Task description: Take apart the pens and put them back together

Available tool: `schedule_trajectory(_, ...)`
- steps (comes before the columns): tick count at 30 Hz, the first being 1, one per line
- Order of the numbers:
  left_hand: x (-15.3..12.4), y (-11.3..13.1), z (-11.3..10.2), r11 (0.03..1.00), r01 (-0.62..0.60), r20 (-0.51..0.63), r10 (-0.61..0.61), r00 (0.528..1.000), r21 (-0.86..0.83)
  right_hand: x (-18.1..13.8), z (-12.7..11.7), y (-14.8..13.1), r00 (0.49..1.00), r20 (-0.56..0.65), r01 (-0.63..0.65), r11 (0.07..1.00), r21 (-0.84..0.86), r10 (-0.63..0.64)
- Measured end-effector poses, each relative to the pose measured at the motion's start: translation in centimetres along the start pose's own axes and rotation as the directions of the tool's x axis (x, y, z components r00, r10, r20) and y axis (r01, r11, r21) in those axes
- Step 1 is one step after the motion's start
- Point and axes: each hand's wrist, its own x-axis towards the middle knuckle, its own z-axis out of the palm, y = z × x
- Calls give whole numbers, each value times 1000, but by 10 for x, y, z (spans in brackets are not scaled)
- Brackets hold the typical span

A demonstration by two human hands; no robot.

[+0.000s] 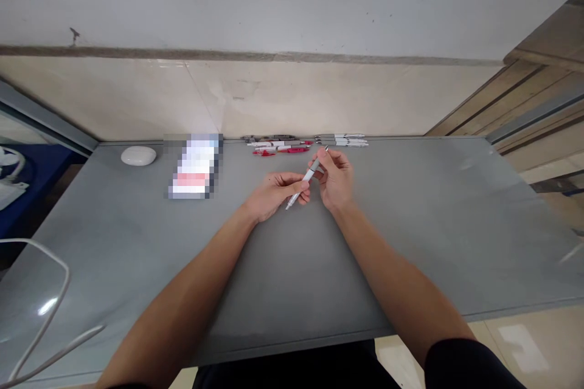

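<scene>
Between my two hands is a white pen [308, 175] with a grey grip, slanted so its metal tip points up and away to the right. My left hand [277, 193] pinches the white barrel near the lower end. At the grey grip and tip, the fingers of my right hand [336, 177] are closed on the same pen. Beyond the hands, against the wall, lies a group of pens [278, 144], some white and grey, some with red parts. A second small group of white and grey pens [342, 140] lies to its right.
The grey table [255, 292] meets a tiled wall [319, 100] at the back. A phone with a blurred screen [194, 167] and a white rounded case [139, 155] lie at the left. A white cable [64, 292] curves over the left front corner.
</scene>
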Motion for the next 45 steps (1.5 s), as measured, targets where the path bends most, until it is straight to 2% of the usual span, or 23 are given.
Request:
schedule_trajectory(4, -2, 2, -2, 998, 46, 82, -42, 996, -41, -2, 1, -2, 998, 58, -30, 999, 22, 29)
schedule_trajectory(8, -4, 4, -2, 994, 103, 108, -99, 989, -34, -2, 0, -3, 996, 80, -41, 999, 35, 38)
schedule_trajectory(16, 0, 4, 2, 997, 61, -37, -63, 997, -55, 2, -2, -2, 999, 50, -7, 997, 76, 3)
schedule_trajectory(24, 0, 2, -1, 997, 72, 80, -70, 994, -24, 2, -2, -3, 997, 70, -38, 997, 70, 33)
schedule_trajectory(29, 1, 3, 2, 996, 79, 13, -78, 997, -30, 3, -2, -4, 998, 62, -12, 996, 84, 6)
schedule_trajectory(33, 2, 4, 4, 999, 41, -41, -39, 998, 36, 4, -2, -5, 1000, 11, -6, 997, 83, 5)
schedule_trajectory(36, 1, 4, 4, 998, 17, -26, -16, 1000, 61, 4, -3, -5, 1000, 1, -11, 996, 87, 11)
schedule_trajectory(41, -1, 2, 3, 999, 1, 61, -4, 998, 45, 4, -5, -4, 997, 53, -55, 996, 67, 51)
schedule_trajectory(45, 0, 0, 4, 1000, 3, 18, -4, 1000, 23, 4, -6, -4, 996, 73, -49, 995, 86, 42)
